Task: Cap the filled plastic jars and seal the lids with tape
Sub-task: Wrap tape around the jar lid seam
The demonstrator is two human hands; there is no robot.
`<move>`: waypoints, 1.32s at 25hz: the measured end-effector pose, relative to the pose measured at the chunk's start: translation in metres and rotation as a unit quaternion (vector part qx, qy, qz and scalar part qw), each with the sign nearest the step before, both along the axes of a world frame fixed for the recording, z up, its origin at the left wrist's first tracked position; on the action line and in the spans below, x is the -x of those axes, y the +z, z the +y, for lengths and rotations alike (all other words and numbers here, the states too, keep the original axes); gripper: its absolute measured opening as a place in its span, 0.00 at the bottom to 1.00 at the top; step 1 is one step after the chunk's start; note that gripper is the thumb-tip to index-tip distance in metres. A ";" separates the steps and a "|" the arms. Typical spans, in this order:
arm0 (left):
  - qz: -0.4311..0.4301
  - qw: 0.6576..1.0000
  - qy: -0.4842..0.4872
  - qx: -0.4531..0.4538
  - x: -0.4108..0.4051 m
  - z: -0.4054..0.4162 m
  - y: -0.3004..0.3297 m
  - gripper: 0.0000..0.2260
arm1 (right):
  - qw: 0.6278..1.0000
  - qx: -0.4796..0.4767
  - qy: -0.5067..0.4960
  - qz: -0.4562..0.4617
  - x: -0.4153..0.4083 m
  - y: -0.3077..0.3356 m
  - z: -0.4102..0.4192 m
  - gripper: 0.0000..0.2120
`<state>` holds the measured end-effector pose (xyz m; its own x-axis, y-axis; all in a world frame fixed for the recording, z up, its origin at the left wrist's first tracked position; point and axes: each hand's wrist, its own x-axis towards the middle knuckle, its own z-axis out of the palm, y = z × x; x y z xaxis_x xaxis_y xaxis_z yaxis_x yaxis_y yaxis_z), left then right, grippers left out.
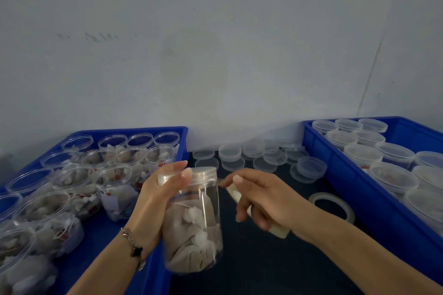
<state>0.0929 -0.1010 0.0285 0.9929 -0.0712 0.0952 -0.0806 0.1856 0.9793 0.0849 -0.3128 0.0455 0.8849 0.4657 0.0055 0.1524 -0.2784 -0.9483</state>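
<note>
From the head view, the step in hand looks like the taping: a clear plastic jar filled with pale tea-bag-like sachets (194, 230) is already capped with a translucent screw lid (200, 173) and is held up between the two blue plastic crates, above the dark tabletop (263, 270). The left hand (158, 189) grips the jar near its top, fingers curled round the lid's rim with the thumb and forefinger tips pressed to its edge. The right hand (259, 199) holds a pale, slim tool (278, 230), perhaps a cutter, in its curled lower fingers, while thumb and forefinger are pinched together just beside the lid; whether a strip of clear tape sits between them I cannot tell, as it is blurred. The next move probably calls for drawing tape round the lid's seam while the left hand turns the jar. A roll of clear tape (332, 203) lies on the table near the right blue crate (335, 163) of capped jars; loose lids (263, 158) are heaped behind, and open filled jars (115, 189) stand in the left blue crate (153, 278).
</note>
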 end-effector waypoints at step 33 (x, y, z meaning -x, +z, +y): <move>-0.107 0.830 -0.005 -0.547 -0.024 -0.022 -0.047 0.42 | 0.854 0.336 -0.208 -0.337 -0.019 -0.098 -0.005 0.12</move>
<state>0.1166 -0.1229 -0.0183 0.9607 -0.2383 0.1423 -0.2773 -0.8038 0.5262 0.1038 -0.3176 -0.0527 0.8756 0.2110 0.4345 0.3570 -0.8887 -0.2877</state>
